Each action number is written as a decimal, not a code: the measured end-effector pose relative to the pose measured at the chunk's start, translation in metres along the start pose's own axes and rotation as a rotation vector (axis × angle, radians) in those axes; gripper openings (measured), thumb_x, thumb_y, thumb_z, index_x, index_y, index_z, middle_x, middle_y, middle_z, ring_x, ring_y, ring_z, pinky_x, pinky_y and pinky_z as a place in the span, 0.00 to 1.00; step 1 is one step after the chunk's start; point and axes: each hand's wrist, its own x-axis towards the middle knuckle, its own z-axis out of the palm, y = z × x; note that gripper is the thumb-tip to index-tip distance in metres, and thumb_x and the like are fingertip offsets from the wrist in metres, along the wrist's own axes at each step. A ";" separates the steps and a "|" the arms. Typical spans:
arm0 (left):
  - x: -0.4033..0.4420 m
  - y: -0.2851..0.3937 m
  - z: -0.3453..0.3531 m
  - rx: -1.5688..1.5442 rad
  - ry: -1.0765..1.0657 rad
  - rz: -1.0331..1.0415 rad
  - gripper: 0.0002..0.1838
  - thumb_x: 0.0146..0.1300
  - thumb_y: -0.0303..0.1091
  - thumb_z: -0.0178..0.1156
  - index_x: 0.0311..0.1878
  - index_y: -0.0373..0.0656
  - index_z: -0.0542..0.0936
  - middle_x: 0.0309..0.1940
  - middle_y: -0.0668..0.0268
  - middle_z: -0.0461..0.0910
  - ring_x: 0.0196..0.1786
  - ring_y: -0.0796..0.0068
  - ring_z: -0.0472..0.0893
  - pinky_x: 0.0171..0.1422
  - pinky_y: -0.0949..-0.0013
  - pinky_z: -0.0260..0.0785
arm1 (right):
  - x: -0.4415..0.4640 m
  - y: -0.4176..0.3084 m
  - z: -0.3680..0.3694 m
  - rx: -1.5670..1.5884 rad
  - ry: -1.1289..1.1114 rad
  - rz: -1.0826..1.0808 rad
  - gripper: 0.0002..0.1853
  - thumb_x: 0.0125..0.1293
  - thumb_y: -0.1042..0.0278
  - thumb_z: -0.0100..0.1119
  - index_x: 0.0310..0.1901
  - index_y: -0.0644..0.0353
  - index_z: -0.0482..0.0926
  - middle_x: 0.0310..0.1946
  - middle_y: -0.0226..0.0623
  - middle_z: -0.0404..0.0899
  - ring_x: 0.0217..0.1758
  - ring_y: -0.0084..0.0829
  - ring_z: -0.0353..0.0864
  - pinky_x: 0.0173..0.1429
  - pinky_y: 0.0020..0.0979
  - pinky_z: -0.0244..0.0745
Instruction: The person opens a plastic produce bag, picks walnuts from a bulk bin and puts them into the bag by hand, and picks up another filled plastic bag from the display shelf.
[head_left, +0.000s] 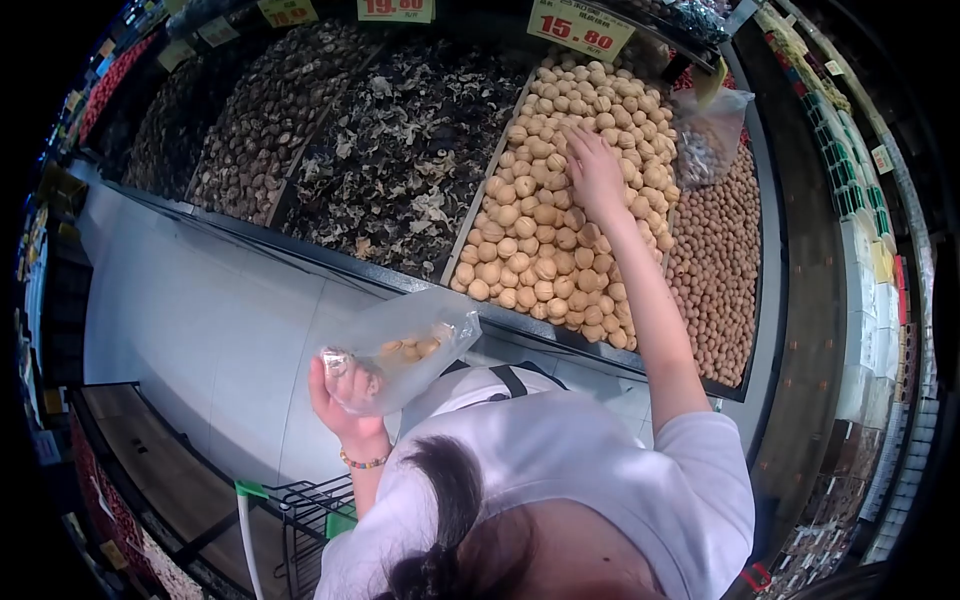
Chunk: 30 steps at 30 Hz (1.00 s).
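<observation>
My left hand (350, 392) is closed around the gathered part of a clear plastic bag (440, 312), which hangs tilted with several walnuts (408, 349) inside. The bag is in front of the bin edge. My right hand (596, 170) reaches into a heap of pale walnuts (520, 245), its fingers stretched out over the nuts near the upper middle of the heap. The fingertips touch the walnuts, and what lies under the palm is hidden. A price sign (580, 30) reading 15.80 stands behind the heap.
Left of the walnuts lie dried black fungus (400, 150) and dried mushrooms (265, 125). To the right are smaller brown nuts (712, 270) with a filled plastic bag (710, 140) above them. A wire cart (310, 520) with green parts stands at lower left. Packed shelves (865, 300) line the right.
</observation>
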 end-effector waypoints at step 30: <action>0.025 0.036 -0.009 0.514 -0.424 -0.627 0.12 0.59 0.36 0.53 0.28 0.36 0.71 0.16 0.74 0.62 0.19 0.85 0.60 0.22 0.79 0.50 | -0.099 -0.278 0.013 1.088 -1.131 0.209 0.12 0.56 0.73 0.48 0.42 0.64 0.75 0.38 0.42 0.77 0.40 0.32 0.77 0.44 0.33 0.70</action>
